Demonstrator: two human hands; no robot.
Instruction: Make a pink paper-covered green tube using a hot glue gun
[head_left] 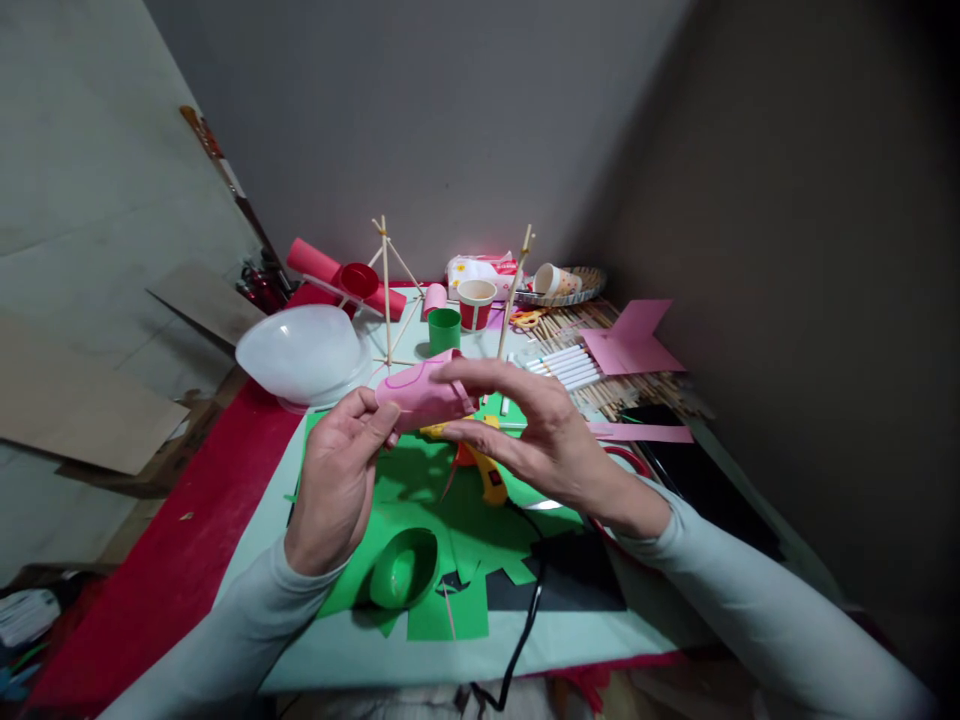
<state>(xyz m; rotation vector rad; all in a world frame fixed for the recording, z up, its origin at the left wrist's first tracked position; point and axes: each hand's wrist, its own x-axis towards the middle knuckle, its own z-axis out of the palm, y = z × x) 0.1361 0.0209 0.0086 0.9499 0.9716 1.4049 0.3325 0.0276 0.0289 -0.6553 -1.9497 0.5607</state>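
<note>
Pink paper roll (412,397) is pinched at its left end by the left hand (335,475), above green sheets (405,485). Right hand (556,435) is held spread at the other end, fingertip contact unclear; yellow glue gun (491,482) is partly hidden by its thumb.

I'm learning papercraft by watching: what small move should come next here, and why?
Perhaps close the right hand gently on the curled pink paper: the left hand pinches one end, while the right thumb and fingers are spread at the other.
</note>
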